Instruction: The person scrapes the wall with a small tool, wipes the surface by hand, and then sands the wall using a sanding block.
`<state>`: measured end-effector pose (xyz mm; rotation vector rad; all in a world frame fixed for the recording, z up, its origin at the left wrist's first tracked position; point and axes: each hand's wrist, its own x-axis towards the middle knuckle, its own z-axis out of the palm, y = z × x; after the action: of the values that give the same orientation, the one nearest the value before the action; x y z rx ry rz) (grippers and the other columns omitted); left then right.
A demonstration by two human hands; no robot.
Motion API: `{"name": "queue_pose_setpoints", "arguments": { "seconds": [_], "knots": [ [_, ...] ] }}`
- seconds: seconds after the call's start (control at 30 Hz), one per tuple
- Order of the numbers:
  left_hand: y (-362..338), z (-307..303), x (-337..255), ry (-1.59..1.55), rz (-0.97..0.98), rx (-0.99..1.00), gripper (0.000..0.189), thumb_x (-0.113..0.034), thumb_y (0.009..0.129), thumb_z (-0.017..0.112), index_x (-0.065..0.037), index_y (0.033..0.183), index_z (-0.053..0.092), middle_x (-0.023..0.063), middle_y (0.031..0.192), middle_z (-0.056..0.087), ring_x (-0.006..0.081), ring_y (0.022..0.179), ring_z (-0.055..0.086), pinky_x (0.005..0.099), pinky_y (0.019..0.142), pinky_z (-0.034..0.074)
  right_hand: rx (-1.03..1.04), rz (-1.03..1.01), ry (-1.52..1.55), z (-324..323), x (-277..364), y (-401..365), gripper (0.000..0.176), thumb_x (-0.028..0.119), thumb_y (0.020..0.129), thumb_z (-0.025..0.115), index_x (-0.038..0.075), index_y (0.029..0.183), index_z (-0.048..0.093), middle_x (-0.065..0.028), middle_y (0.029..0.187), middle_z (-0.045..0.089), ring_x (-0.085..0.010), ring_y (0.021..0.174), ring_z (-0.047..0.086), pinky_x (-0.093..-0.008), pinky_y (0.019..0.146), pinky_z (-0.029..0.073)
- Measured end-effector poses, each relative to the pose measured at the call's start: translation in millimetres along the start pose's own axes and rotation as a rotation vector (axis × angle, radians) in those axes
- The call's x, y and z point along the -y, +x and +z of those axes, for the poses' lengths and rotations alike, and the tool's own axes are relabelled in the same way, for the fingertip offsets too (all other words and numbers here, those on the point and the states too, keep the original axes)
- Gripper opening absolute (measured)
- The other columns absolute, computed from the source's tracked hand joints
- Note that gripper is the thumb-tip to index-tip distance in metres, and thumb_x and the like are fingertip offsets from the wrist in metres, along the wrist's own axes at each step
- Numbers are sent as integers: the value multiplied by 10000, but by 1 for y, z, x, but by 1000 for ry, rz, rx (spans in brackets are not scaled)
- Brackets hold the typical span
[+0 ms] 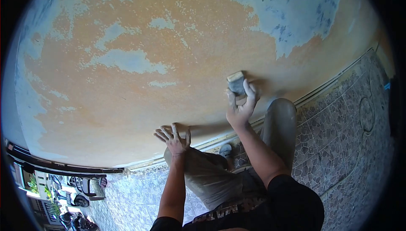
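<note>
My right hand grips a sanding block, pale at one end and wrapped in dark grey sheet. The block is up against the wall, with my thumb and fingers on its sides. Lower down and to the left, my left hand lies on the same wall with its fingers spread and nothing in them. Peach-orange paint covers the wall, broken by pale, bluish-white patches. Grey dust coats the fingers of both hands.
My bent knees come close to the wall's foot. The floor has a stone-patterned tile surface. A pale cable or hose curls on it at the right. Parked motorbikes stand at the lower left.
</note>
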<state>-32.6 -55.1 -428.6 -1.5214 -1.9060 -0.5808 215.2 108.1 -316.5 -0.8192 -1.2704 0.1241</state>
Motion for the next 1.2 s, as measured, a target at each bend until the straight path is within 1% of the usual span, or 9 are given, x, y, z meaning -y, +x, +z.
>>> {"name": "queue_pose_setpoints", "arguments": {
  "seconds": [0.17,0.33,0.53,0.63,0.7,0.83,1.07,1.13,1.2],
  "knots": [
    [3,4,-1,2,38,-67,852,-488,856,777,-76,1520,439,343,1669,92,644,1512,19,813,1162,68,-284,17,87,29,7,64,627,137,896,816,8,1439,532,-128,1140,488,-275,1013,474,-373,834,451],
    [-1,9,1,-12,23,-71,878,-490,861,771,-93,1550,400,347,1662,109,658,1503,18,820,1155,65,195,-394,-5,5,-21,-6,668,305,779,909,349,1390,641,-53,1113,509,-231,1000,490,-425,899,387],
    [-1,4,3,-4,9,-24,892,-490,870,766,-77,1564,388,339,1674,91,641,1515,0,801,1170,58,-253,83,285,10,1,110,627,141,887,831,-22,1421,546,-133,1172,467,-285,997,531,-389,887,460],
    [1,7,4,0,28,-43,898,-492,867,772,-71,1561,390,329,1685,66,633,1520,-13,797,1173,46,-447,261,302,25,17,114,630,206,891,830,34,1435,564,-126,1111,507,-269,980,502,-424,880,444],
    [0,13,6,-3,33,-57,899,-494,865,774,-70,1560,392,327,1687,62,630,1521,-15,796,1175,43,-259,-138,4,34,10,60,623,214,889,831,54,1430,569,-126,1096,486,-271,965,493,-429,886,436],
    [3,8,1,-3,46,-90,876,-498,865,776,-75,1544,418,322,1686,83,611,1531,-8,790,1181,42,116,-333,-35,6,-5,10,634,299,819,881,191,1393,634,-72,1093,513,-252,972,504,-437,881,384],
    [4,6,1,1,60,-99,853,-495,867,775,-87,1534,436,328,1672,129,611,1530,31,792,1181,65,-331,165,211,27,35,116,611,89,938,764,-8,1477,493,-133,1183,453,-257,1060,485,-362,890,464],
    [2,8,1,2,72,-117,855,-498,865,774,-85,1533,437,326,1673,128,620,1525,35,792,1181,63,-134,-196,-2,36,27,65,645,182,927,796,37,1488,515,-146,1169,438,-286,1059,461,-391,903,455],
    [0,8,0,20,-38,10,868,-495,864,773,-89,1545,419,319,1682,107,624,1524,27,793,1179,60,58,-395,25,33,13,15,627,331,799,893,290,1381,663,-50,1076,501,-247,981,499,-434,902,365]
  ]
}}
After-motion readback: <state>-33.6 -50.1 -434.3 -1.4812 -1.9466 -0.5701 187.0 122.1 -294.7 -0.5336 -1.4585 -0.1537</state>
